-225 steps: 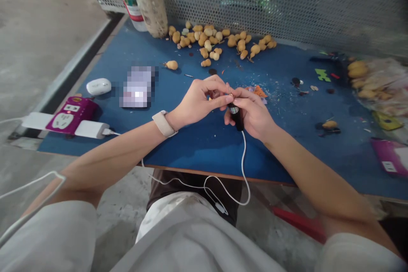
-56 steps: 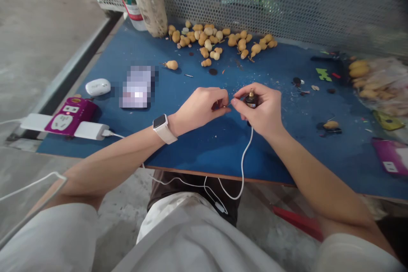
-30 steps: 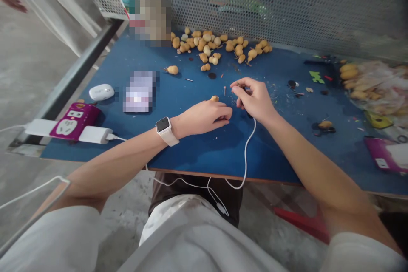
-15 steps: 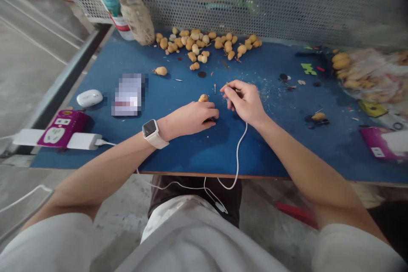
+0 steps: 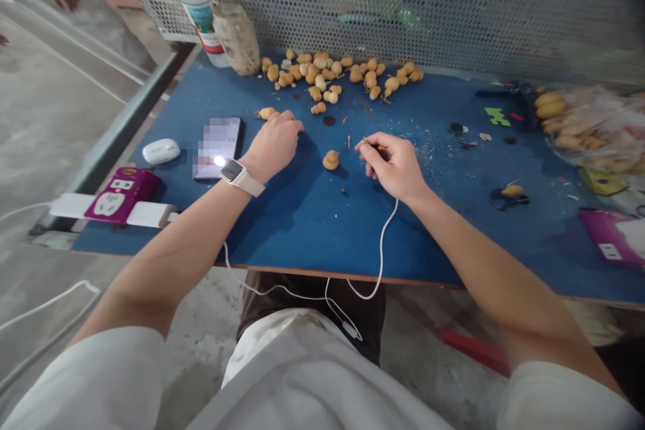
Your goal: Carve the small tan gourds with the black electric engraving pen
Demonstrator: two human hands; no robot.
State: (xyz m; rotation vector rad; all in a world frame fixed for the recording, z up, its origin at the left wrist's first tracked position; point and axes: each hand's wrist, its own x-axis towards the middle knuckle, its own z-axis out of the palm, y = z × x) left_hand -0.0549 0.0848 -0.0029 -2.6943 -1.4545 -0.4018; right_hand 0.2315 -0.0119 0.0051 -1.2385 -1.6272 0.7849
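Note:
My left hand (image 5: 279, 139), wearing a white-strapped watch (image 5: 232, 172), reaches over the blue tabletop with fingers curled down; what lies under its fingertips is hidden. Just beyond it is a small tan gourd (image 5: 265, 113). My right hand (image 5: 390, 162) is closed round a slim tool, mostly hidden by the fingers, with a white cord (image 5: 381, 248) trailing from it. Between the hands a small round gourd (image 5: 330, 160) stands on the table. Close by lie a thin pin-like piece (image 5: 349, 142) and a tiny dark bit (image 5: 343, 191).
Small gourds (image 5: 320, 70) are heaped along the back by a perforated metal screen (image 5: 353, 7), with a jar (image 5: 236, 40) and bottle (image 5: 201, 13) beside them. At left are a phone (image 5: 229, 138), white case (image 5: 161, 151) and purple power socket (image 5: 121, 195). A gourd bag (image 5: 589, 121) sits right.
My left hand has left the round gourd and moved left and away from me, uncovering the gourd and a tiny dark bit. My right hand keeps its grip in nearly the same place.

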